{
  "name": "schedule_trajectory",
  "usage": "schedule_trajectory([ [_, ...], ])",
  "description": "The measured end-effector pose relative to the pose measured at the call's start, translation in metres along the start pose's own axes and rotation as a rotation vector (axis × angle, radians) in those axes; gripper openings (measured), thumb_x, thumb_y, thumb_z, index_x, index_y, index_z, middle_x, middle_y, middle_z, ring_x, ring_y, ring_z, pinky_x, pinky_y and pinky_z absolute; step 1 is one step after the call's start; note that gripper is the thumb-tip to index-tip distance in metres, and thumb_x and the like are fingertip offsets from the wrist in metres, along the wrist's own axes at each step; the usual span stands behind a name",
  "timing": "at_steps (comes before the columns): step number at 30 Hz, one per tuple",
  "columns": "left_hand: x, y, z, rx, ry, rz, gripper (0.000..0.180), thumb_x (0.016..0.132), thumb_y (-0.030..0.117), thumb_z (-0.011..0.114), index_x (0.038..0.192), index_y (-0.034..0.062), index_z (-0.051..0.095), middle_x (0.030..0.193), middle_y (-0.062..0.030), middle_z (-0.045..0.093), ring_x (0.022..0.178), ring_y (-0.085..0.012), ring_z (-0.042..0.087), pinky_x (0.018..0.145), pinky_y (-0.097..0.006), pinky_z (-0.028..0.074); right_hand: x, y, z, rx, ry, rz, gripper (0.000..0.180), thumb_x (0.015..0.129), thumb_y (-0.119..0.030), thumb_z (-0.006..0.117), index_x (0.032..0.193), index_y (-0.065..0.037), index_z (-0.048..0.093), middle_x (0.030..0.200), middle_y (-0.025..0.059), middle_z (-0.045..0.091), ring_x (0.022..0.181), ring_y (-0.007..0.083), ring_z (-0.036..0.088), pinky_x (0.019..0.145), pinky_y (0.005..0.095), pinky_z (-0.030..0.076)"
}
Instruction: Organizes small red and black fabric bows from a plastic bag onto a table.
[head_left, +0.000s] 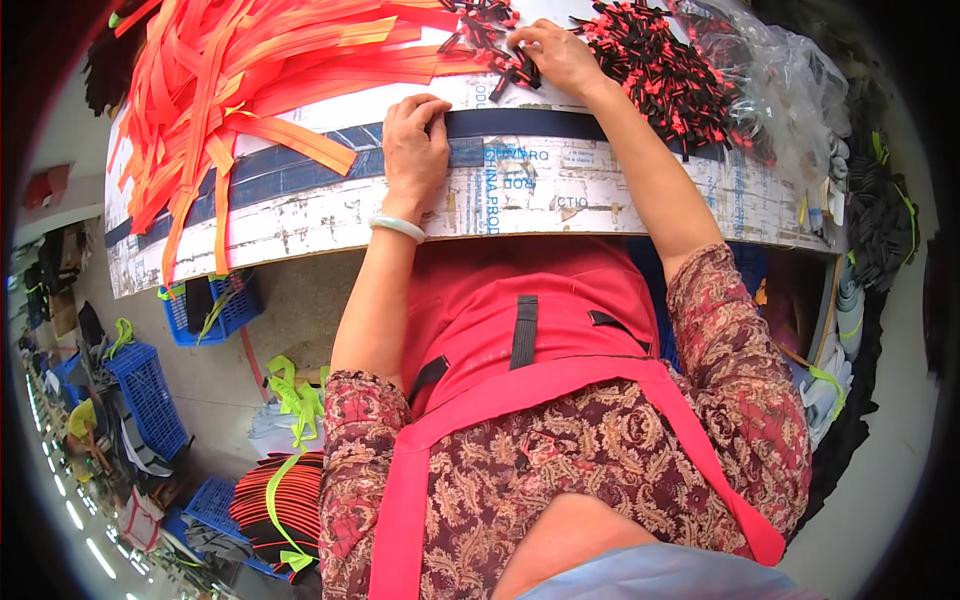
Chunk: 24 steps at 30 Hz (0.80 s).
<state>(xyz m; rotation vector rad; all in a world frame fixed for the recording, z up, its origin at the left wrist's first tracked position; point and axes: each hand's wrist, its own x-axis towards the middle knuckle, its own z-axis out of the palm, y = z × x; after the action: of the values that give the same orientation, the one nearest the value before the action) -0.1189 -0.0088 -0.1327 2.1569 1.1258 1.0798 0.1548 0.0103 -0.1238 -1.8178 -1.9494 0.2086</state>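
Observation:
My left hand [415,150] lies near the table's front edge, its fingers curled inward against a dark navy strip [525,124]. Whatever those fingers might hold is hidden. Farther off and to the right, my right hand [562,58] reaches over a few small black-and-red pieces [520,73] that resemble zipper pulls. Its fingers are bent and somewhat apart, close to those pieces, with no held piece plainly visible. A larger heap of the same pieces [655,70] is just right of that hand. Long orange strips [270,60], like zipper tape, spread across the left side and hang over the edge.
The white table [560,205] has a worn, printed covering. Crumpled clear plastic [790,75] is at its right end. Blue crates [150,400] stand on the floor to the left, near a striped black-and-orange bundle [275,505]. Dark material [880,220] hangs at the far right.

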Motion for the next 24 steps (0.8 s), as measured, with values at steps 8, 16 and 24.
schedule_trajectory([
  [8,0.000,0.000,0.001,-0.009,0.016,0.025,0.011,0.086,0.004,0.064,0.092,0.0059,0.072,0.101,-0.0066,0.067,0.101,-0.0283,0.060,0.093,-0.038,0.047,-0.010,0.020,-0.043,-0.473,-0.049,0.042,0.018,0.092,-0.016,0.061,0.104,-0.014,0.074,0.105,0.0096,0.069,0.101,0.0291,0.065,0.088,0.0413,0.052],
  [16,-0.001,0.000,0.000,0.000,0.016,0.011,0.011,0.086,0.004,0.064,0.092,0.0057,0.073,0.101,-0.0068,0.067,0.101,-0.0284,0.060,0.092,-0.038,0.047,-0.007,-0.027,-0.016,0.005,-0.199,0.199,0.033,0.085,-0.035,0.075,0.102,-0.006,0.071,0.094,0.0115,0.072,0.087,0.0245,0.069,0.082,0.0356,0.053],
  [24,-0.001,0.002,-0.001,0.003,0.011,-0.006,0.010,0.086,0.004,0.064,0.092,0.0052,0.072,0.101,-0.0074,0.067,0.101,-0.0285,0.060,0.092,-0.038,0.047,-0.023,-0.006,-0.019,0.378,-0.109,0.321,0.022,0.088,-0.024,0.073,0.096,-0.004,0.070,0.081,0.0025,0.069,0.073,0.0098,0.062,0.069,0.0265,0.049],
])
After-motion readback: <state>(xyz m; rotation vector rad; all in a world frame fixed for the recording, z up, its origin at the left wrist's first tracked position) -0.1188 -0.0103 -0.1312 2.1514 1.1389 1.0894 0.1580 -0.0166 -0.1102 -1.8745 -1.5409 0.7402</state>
